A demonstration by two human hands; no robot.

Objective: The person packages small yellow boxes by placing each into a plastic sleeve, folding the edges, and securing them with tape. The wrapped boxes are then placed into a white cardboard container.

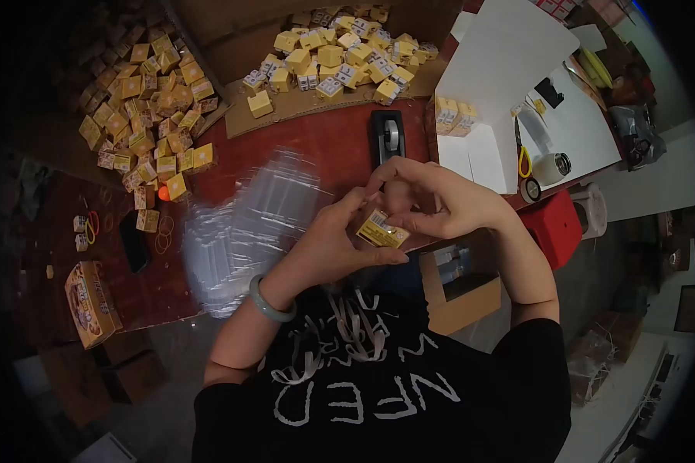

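Both hands are together in front of my chest, around a small yellow box [382,230] with a barcode and printed text on its upward face. My left hand [328,243], with a pale green bangle on its wrist, grips the box between thumb and fingers. From the other side, my right hand [448,204] curls over it, the thumb against the box's edge and the forefinger arched to its far end. Some right fingertips are blurred. A stack of clear plastic sleeves [243,231] lies on the red table [328,139] beside my left forearm.
Small yellow boxes [154,108] are heaped at the left. Yellow and white cube-shaped pieces [332,58] fill an open carton at the back. A tape dispenser [390,137] stands beyond my hands. Scissors [523,158] lie right, a phone [133,241] left. A red stool [552,229] stands right.
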